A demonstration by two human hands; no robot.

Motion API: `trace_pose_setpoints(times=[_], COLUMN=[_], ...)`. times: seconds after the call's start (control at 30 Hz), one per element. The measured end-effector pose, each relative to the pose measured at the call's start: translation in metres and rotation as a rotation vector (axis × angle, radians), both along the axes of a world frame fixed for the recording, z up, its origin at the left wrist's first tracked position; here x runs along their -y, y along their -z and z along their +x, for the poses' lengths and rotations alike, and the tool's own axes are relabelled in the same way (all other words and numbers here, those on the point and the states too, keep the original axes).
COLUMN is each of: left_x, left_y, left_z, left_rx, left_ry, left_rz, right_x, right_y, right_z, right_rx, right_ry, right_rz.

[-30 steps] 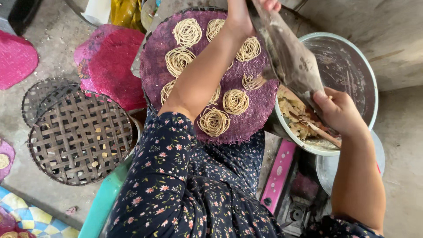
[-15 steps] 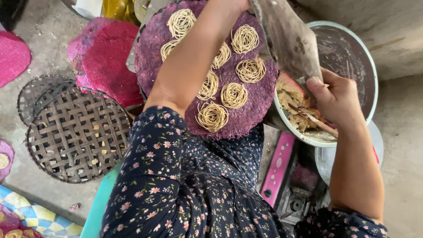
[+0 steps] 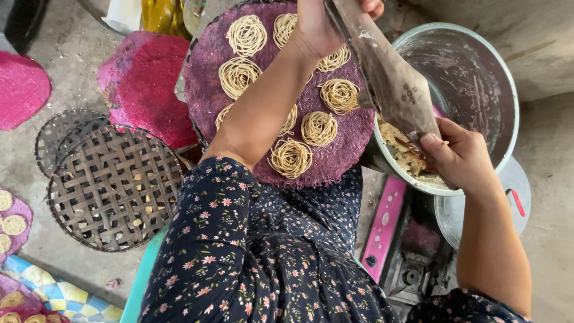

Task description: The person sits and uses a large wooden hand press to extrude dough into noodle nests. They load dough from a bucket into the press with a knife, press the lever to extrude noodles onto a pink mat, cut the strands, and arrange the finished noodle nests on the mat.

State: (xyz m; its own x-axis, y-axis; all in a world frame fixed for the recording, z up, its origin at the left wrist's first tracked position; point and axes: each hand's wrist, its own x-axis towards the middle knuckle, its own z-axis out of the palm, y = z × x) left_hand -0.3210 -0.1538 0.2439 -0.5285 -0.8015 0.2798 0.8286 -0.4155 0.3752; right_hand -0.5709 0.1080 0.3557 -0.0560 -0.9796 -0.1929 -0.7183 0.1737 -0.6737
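My left hand reaches over a round purple mat that carries several coils of thin noodles, and it grips the upper end of a long, dough-smeared metal press. My right hand grips the lower end of that press, over the near rim of a big metal bowl. Pale dough scraps lie in the bowl just under the press. The press runs slantwise from the top of the view down to the bowl.
Two woven bamboo trays lie on the concrete floor at left, beside pink mats. A pink gas stove and a metal lid sit below the bowl. Mats with noodle coils show at the lower left.
Both hands keep their hold on the press. My right hand has dipped slightly at the bowl's rim, and the view has shifted a little over the mat.
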Motion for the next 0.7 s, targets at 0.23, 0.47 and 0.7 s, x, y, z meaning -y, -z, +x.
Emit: trace_pose_setpoints(times=[0.23, 0.47, 0.7], left_x=[-0.038, -0.056, -0.083], left_y=[0.055, 0.044, 0.001], left_z=[-0.052, -0.030, 0.012], left_rx=[1.744, 1.332, 1.932], left_ry=[0.260, 0.226, -0.007], left_rz=[-1.020, -0.467, -1.271], right_x=[0.004, 0.004, -0.012], right_y=[0.020, 0.040, 0.040], right_z=[-0.004, -0.013, -0.033], right_rx=[0.093, 0.206, 0.537], right_ry=[0.033, 0.068, 0.060], right_rz=[-0.036, -0.148, -0.257])
